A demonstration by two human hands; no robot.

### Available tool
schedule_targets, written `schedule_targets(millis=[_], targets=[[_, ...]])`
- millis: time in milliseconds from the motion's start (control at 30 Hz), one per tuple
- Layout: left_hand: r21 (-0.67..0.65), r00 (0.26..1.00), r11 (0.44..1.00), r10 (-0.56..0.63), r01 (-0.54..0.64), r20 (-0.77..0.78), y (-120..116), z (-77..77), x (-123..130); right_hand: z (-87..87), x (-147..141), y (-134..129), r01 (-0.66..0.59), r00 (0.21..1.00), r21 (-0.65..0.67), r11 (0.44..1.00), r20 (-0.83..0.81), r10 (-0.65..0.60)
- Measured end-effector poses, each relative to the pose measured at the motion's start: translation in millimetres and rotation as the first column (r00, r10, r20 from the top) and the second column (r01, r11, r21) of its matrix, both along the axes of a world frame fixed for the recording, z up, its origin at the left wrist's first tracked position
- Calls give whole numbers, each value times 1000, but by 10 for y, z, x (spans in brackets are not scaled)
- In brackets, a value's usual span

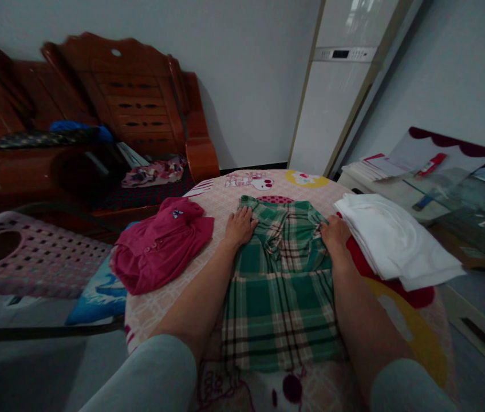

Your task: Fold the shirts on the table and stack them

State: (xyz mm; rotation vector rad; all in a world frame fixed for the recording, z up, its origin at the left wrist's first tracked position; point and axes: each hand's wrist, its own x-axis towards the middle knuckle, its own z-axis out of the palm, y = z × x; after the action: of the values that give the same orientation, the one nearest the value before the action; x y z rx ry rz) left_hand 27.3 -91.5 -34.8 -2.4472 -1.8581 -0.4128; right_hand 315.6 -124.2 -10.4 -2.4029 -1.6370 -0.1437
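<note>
A green plaid garment [283,309] lies spread on the round table, its upper part bunched and creased in the middle. My left hand [241,226] rests flat on the garment's upper left edge, fingers stretched out. At the upper right edge, my right hand [335,233] has its fingers closed on the cloth; its fingertips are partly hidden. To the left sits a folded magenta shirt [162,246] with buttons and a small butterfly mark. A folded white cloth [397,237] lies to the right, on top of a red cloth [365,260].
A patterned pink tablecloth [220,197] covers the table. Carved wooden seats [126,97] and a pink woven plastic basket or chair [53,257] stand left. A tall white air conditioner [332,97] is behind, and a glass shelf [474,200] borders the right side.
</note>
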Motion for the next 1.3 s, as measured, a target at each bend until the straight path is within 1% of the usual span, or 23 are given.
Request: schedule_targets(millis=[67, 100, 167, 233, 267, 300, 333, 367, 400, 433, 467, 533, 600, 667, 767, 833, 900, 967, 1067, 1100, 1167, 1233, 1300], targets=[[-2, 1000, 1000, 5, -5, -4, 12, 9, -9, 23, 36, -4, 0, 1000, 10, 1000, 0, 0], [-5, 1000, 1000, 7, -7, -5, 16, 12, -9, 63, 31, -12, -10, 1000, 27, 1000, 0, 10], [-14, 1000, 1000, 12, -12, -6, 21, 18, -2, 197, -33, -42, -55, 998, 91, 994, -5, 56], [-27, 1000, 999, 18, -18, -8, 22, 23, 6, 378, -175, -95, -174, 982, 155, 972, -52, 184], [-33, 1000, 999, 21, -21, -10, 21, 26, 9, 468, -273, -129, -272, 950, 157, 949, -116, 291], [-36, 1000, 999, 25, -25, -11, 21, 28, 11, 548, -384, -169, -398, 882, 141, 906, -214, 420], [-36, 1000, 999, 28, -29, -12, 19, 30, 11, 610, -504, -212, -538, 774, 106, 837, -332, 539], [-34, 999, 999, 31, -31, -14, 18, 31, 11, 650, -626, -255, -654, 659, 68, 753, -438, 612], [-32, 999, 999, 30, -31, -16, 15, 32, 10, 666, -743, -296, -736, 576, 22, 677, -507, 642], [-29, 999, 999, 30, -30, -18, 12, 33, 9, 660, -849, -330, -773, 547, -15, 634, -523, 654], [-26, 999, 999, 30, -31, -18, 8, 33, 8, 636, -936, -354, -784, 555, -48, 619, -502, 663], [-22, 999, 999, 31, -31, -15, 2, 31, 6, 562, -1041, -374, -762, 618, -112, 637, -418, 666], [-20, 1000, 999, 31, -31, -5, 0, 27, 5, 499, -1051, -364, -746, 653, -167, 645, -376, 658], [-23, 1000, 999, 28, -28, 4, 4, 22, 4, 480, -991, -348, -741, 662, -221, 634, -402, 633], [-22, 1000, 999, 28, -28, 13, 13, 17, 5, 517, -860, -343, -705, 696, -331, 627, -491, 524], [-21, 999, 999, 31, -30, 15, 15, 21, 8, 540, -785, -347, -703, 693, -387, 597, -561, 452], [-21, 999, 999, 34, -34, 15, 13, 32, 12, 538, -733, -344, -727, 660, -390, 565, -625, 417], [-24, 999, 999, 34, -34, 11, 9, 46, 16, 517, -709, -333, -758, 617, -368, 538, -672, 409], [-26, 999, 999, 32, -32, 7, 8, 60, 20, 483, -727, -317, -795, 566, -314, 519, -692, 448], [-25, 999, 999, 35, -35, 7, 10, 62, 20, 475, -743, -315, -797, 564, -300, 524, -680, 468], [-23, 999, 999, 47, -47, 4, 17, 62, 19, 459, -774, -314, -779, 586, -293, 554, -654, 478], [-24, 998, 998, 62, -62, -1, 29, 62, 16, 445, -782, -313, -753, 611, -309, 581, -654, 446], [-25, 997, 997, 79, -79, -5, 43, 62, 13, 436, -758, -313, -739, 621, -330, 587, -671, 405]])
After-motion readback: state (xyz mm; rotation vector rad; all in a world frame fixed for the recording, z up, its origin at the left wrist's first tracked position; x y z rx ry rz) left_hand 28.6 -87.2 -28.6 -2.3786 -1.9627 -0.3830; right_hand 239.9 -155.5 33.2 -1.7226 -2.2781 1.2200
